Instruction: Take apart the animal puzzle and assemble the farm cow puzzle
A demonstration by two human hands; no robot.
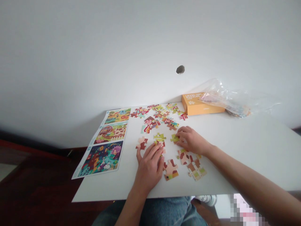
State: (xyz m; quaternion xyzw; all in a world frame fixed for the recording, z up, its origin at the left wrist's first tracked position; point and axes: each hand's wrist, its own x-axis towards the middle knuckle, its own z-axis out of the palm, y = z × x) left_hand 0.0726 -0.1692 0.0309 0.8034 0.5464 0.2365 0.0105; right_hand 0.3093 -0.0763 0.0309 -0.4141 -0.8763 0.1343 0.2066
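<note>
**A:** We enter first the person's right hand (191, 140), at 1 o'clock from the person's seat. Its fingers are curled, their tips on a small lime-green cardboard jigsaw piece (174, 137). We cannot tell whether they grasp that piece or only touch it.

**B:** And the left hand (149, 168)?

**A:** Released: spread flat, palm down at 12 o'clock, over a red-and-cream cardboard jigsaw piece (161, 147).

**B:** What else do we list?

**A:** A scatter of multicoloured cardboard jigsaw pieces (160, 117) at 12 o'clock, on a white rectangular table (246, 150). A long glossy sheet of three printed pictures (101, 146) lies at 10 o'clock, an orange cardboard box (202, 105) at 1 o'clock, and a crumpled clear plastic bag (237, 102) at 2 o'clock.

**B:** Risks?

**A:** We flag two. Dragging the flat left palm could shove neighbouring pieces out of place. A clumsy fingertip pinch could flick the thin green piece away.
</note>
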